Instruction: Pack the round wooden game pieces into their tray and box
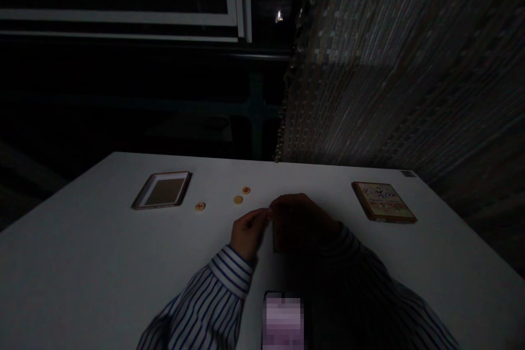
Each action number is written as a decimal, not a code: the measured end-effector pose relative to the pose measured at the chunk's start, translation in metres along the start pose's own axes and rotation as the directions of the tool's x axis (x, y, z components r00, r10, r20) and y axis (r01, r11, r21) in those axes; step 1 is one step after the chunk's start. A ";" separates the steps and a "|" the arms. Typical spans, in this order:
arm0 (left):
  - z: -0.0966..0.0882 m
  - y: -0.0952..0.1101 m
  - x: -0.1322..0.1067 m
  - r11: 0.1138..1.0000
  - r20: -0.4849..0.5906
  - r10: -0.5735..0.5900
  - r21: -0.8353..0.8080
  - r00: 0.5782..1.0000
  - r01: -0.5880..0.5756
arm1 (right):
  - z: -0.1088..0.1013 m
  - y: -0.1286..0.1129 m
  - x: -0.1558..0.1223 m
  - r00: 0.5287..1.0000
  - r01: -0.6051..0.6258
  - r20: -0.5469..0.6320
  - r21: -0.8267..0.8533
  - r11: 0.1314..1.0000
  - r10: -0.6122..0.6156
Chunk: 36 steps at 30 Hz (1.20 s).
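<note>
My left hand (247,234) is closed in a pinch, its thumb and forefinger meeting the fingertips of my right hand (305,217) above the table. What is between the fingertips is too small and dark to make out. Deep shadow covers my right hand, which curls with its back towards me. A dark flat-edged thing (279,239) shows below its fingers, mostly hidden. Beyond my left hand lie small round pieces like Chinese chess pieces: a red-marked piece (246,190), a plain-faced piece (238,200) and another red-marked piece (200,206) farther left.
On the white table (123,273), a shallow frame-like tray (184,188) lies at left and a flat box with a printed cover (383,201) at right. A phone-like thing with a blurred screen (283,322) is at the near edge. Beaded string curtains (348,93) hang behind.
</note>
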State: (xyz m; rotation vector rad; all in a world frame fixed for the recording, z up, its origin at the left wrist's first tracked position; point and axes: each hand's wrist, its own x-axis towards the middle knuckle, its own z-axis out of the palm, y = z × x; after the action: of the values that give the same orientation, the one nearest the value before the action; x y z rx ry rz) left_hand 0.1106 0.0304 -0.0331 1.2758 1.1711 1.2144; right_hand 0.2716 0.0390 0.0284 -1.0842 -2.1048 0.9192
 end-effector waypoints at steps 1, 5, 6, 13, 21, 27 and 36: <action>0.000 0.000 0.000 1.000 -0.002 -0.005 -0.005 1.000 0.005 | 0.000 0.000 0.000 1.000 -0.001 -0.001 -0.012 1.000 0.001; 0.000 0.000 0.000 1.000 -0.004 -0.010 -0.007 1.000 0.010 | 0.000 0.000 0.001 1.000 -0.006 -0.030 -0.077 0.997 0.004; -0.001 0.000 0.001 1.000 -0.011 -0.022 -0.015 1.000 0.021 | 0.000 0.000 0.001 0.999 -0.007 -0.037 -0.080 0.997 0.004; -0.001 -0.008 0.003 0.987 -0.051 -0.114 -0.118 0.992 0.107 | 0.000 -0.001 0.001 0.999 -0.004 -0.053 -0.052 0.999 0.001; -0.001 0.000 0.002 0.972 -0.093 -0.160 -0.189 0.983 0.140 | -0.002 -0.005 0.001 0.999 0.001 -0.038 -0.159 0.987 -0.007; 0.000 0.000 0.001 0.959 -0.103 -0.196 -0.227 0.975 0.169 | 0.000 -0.004 0.002 0.999 0.032 -0.005 -0.197 0.980 -0.034; 0.000 -0.007 0.001 0.926 -0.058 -0.222 -0.326 0.973 0.192 | 0.000 -0.006 0.002 0.999 0.027 -0.017 -0.139 0.990 -0.030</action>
State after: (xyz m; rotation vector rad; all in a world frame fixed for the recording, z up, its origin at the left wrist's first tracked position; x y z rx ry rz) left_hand 0.1109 0.0316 -0.0399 0.8392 1.0934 1.2554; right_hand 0.2679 0.0384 0.0334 -1.1239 -2.1892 0.7555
